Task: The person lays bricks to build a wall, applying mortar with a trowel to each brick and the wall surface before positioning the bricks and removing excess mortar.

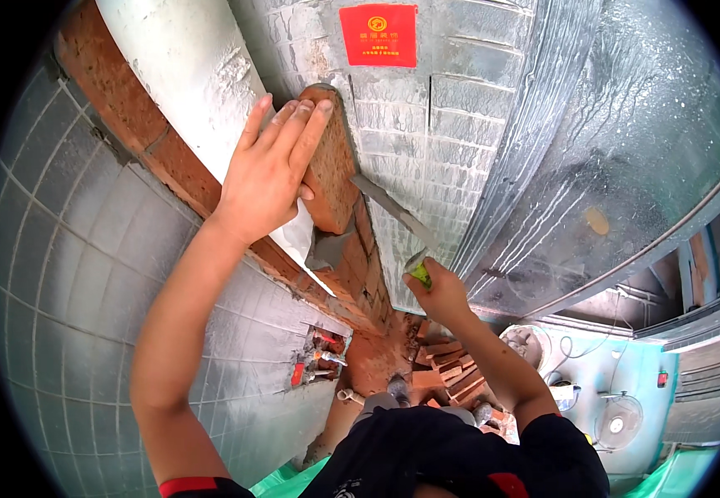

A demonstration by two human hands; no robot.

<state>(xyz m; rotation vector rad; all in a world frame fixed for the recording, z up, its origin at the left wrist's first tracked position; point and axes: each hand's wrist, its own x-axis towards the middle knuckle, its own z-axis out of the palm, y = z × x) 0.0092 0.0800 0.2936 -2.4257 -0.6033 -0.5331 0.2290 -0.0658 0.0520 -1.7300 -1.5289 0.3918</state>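
Observation:
My left hand (264,170) grips an orange-red brick (331,158) at the top of a narrow brick column (356,266). Its fingers stretch over the brick's upper end, and the thumb presses lower down on its side. Grey mortar (328,249) bulges out just below that brick. Closed round a yellow-green handle, my right hand (443,290) holds a trowel (393,207). The trowel's grey blade appears nearly edge-on, with its tip close to the brick's right side. How far the blade is from the brick, I cannot tell.
A white pipe (202,75) runs behind the column, beside the grey tiled wall (94,224). At right stands a wet, streaked glass panel (609,158). Below lie loose bricks (451,373), a bucket (526,344) and a round fan (617,422). Pipe fittings (322,357) stick out of a wall recess.

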